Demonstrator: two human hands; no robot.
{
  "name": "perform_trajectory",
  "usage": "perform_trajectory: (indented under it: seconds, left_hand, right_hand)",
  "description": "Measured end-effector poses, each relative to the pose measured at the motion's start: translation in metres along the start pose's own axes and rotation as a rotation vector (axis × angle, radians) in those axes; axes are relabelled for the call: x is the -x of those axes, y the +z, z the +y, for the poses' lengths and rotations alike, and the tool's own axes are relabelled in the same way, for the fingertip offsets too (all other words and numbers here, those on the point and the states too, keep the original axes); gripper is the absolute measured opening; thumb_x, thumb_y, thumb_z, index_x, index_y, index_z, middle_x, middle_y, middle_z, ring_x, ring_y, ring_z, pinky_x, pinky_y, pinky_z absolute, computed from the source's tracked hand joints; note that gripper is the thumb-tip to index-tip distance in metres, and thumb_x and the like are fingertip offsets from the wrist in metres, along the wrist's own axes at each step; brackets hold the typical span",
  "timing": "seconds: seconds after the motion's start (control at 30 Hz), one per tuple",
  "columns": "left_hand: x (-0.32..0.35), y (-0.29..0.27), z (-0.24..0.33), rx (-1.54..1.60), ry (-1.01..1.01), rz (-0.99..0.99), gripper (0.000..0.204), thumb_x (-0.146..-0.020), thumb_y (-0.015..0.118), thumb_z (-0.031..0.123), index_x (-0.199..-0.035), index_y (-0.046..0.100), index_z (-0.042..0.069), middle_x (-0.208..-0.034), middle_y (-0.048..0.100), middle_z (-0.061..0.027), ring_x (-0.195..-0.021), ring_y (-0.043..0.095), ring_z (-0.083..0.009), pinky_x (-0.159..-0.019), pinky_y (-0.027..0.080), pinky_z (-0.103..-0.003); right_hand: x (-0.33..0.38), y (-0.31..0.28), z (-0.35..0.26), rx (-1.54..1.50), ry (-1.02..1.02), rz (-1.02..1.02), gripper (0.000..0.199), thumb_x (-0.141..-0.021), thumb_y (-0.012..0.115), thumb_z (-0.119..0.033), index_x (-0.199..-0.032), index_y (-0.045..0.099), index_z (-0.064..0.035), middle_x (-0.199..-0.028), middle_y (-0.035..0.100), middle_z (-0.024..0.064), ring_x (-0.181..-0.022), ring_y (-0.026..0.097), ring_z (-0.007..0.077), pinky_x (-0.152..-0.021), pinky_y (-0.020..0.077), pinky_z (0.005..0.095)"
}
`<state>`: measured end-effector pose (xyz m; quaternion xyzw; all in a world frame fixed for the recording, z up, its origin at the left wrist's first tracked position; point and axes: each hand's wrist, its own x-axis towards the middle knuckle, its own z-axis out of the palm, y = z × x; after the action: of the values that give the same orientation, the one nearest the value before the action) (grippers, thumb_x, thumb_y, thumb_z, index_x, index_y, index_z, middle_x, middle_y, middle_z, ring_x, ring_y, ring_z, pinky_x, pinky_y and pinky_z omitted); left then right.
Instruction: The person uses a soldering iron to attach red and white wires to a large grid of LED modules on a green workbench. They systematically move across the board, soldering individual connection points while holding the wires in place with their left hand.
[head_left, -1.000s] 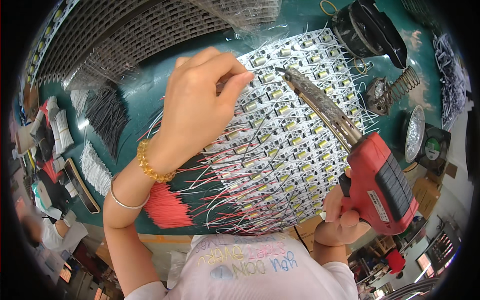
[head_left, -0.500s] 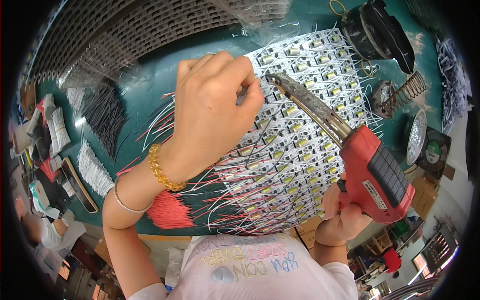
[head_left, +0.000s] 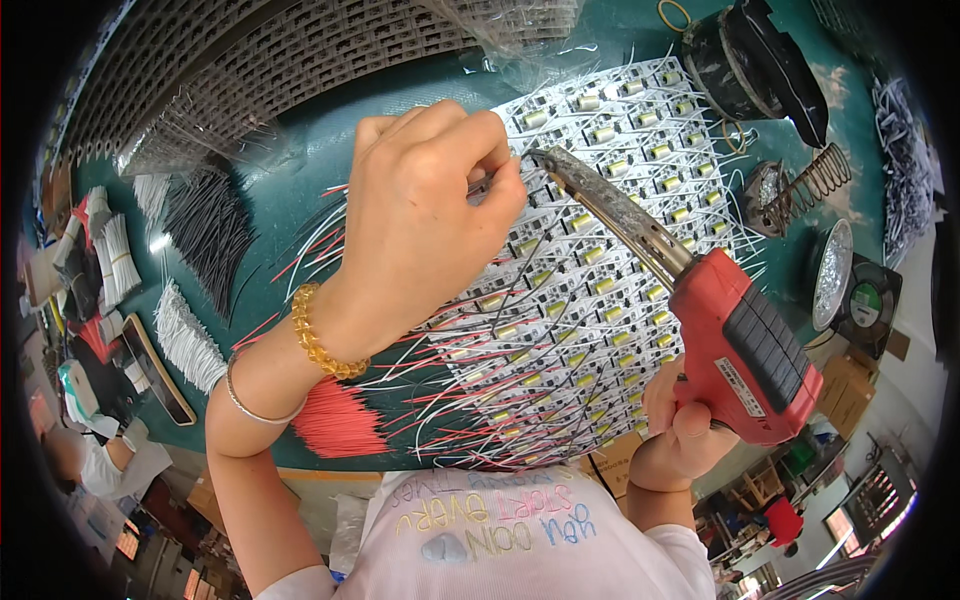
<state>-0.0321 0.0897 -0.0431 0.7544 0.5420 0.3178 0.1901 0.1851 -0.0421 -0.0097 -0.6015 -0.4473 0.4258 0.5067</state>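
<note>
Green desk carries black wire bundles and white ones at the left. Left hand, fingers curled together, pinches a thin wire over the white board panel, just beside the iron's tip. Right hand is wrapped tight round the red soldering gun, whose barrel slants up-left onto the panel. A coil stand sits further right.

Red soldering gun, tip at wired white board panel.
</note>
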Motion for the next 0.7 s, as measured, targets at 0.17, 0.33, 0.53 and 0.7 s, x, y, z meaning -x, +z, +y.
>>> perform_trajectory:
  seconds: [0.17,0.33,0.53,0.7]
  left_hand:
    - [0.0,0.0,-0.001,0.005,-0.011,-0.008,0.016,-0.073,0.072,0.005,-0.066,0.057,0.004,-0.063,0.053,-0.0018,-0.058,0.048,-0.017,-0.064,0.036,-0.03]
    - [0.0,0.0,0.0,-0.004,-0.007,-0.012,0.015,-0.074,0.072,0.005,-0.067,0.058,0.004,-0.064,0.054,-0.0024,-0.059,0.048,-0.0173,-0.063,0.038,-0.03]
    - [-0.005,-0.014,-0.002,0.178,-0.138,-0.164,0.006,-0.076,0.072,0.004,-0.081,0.068,0.003,-0.071,0.062,-0.0049,-0.062,0.054,-0.0173,-0.064,0.042,-0.029]
    - [-0.004,-0.016,-0.005,0.25,-0.165,-0.179,0.009,-0.078,0.072,0.005,-0.086,0.069,0.002,-0.074,0.064,-0.0072,-0.065,0.056,-0.019,-0.064,0.044,-0.031]
  right_hand:
    - [-0.005,0.001,-0.004,-0.006,-0.031,0.005,0.073,-0.084,0.07,-0.048,-0.114,0.047,0.0155,-0.048,0.047,0.0019,-0.036,0.041,0.0089,-0.036,0.0311,0.0219]
    - [-0.003,-0.001,-0.002,-0.017,0.005,-0.051,0.076,-0.085,0.069,-0.049,-0.117,0.047,0.0167,-0.048,0.047,0.0015,-0.035,0.041,0.0086,-0.037,0.0316,0.022]
    - [0.003,-0.018,0.01,0.073,-0.039,-0.042,0.079,-0.085,0.066,-0.051,-0.119,0.045,0.0172,-0.049,0.048,0.0007,-0.036,0.041,0.0081,-0.036,0.0316,0.022]
    - [-0.007,-0.004,-0.006,-0.009,-0.045,-0.048,0.081,-0.085,0.065,-0.052,-0.12,0.043,0.0179,-0.049,0.049,0.0007,-0.036,0.041,0.0078,-0.037,0.0321,0.0217]
